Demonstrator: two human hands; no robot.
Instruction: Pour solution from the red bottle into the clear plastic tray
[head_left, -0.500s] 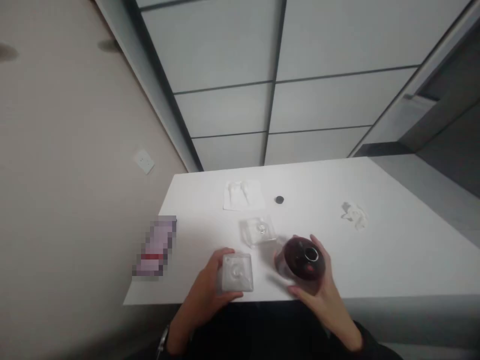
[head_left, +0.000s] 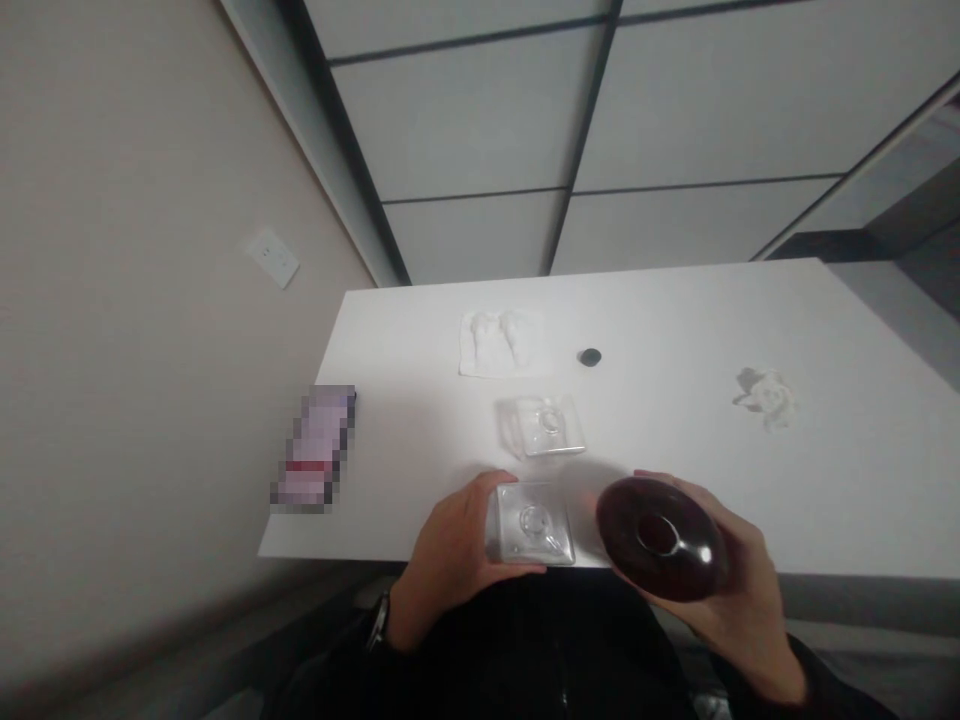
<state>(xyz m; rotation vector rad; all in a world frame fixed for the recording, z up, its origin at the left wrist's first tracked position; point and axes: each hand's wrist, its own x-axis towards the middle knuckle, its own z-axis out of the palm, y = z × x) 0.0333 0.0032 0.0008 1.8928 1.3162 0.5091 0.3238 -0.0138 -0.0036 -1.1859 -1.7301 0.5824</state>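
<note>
My left hand grips a clear square glass standing at the near edge of the white table. My right hand holds a round dark red decanter lifted off the table just right of that glass, its open mouth facing up toward me. A second clear square glass stands alone a little farther back, between the two hands.
A white cloth lies at the back of the table, with a small black cap to its right. A crumpled white tissue sits at the right. A blurred-out flat object rests on the left edge. A wall runs along the left.
The right hand has raised the decanter and drawn it toward me and to the right. The left hand stays on the near glass. The view has tipped down slightly.
</note>
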